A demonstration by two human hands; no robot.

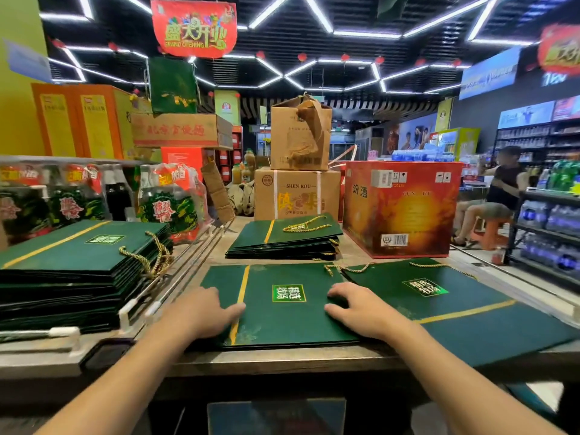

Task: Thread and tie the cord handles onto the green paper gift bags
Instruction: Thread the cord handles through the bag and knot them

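Observation:
A flat green paper gift bag with a yellow stripe and a bright green label lies on the table right in front of me. My left hand rests on its left part, fingers over the stripe. My right hand rests on its right edge with fingers bent onto the paper. To the right lies another green bag with a gold cord handle at its far end. A stack of corded bags sits further back, and a tall stack of green bags stands at the left.
A red carton and brown cardboard boxes stand behind the stacks. Packed bottles fill the left. Metal rails run between the left stack and the table. A seated person and drink shelves are at the right.

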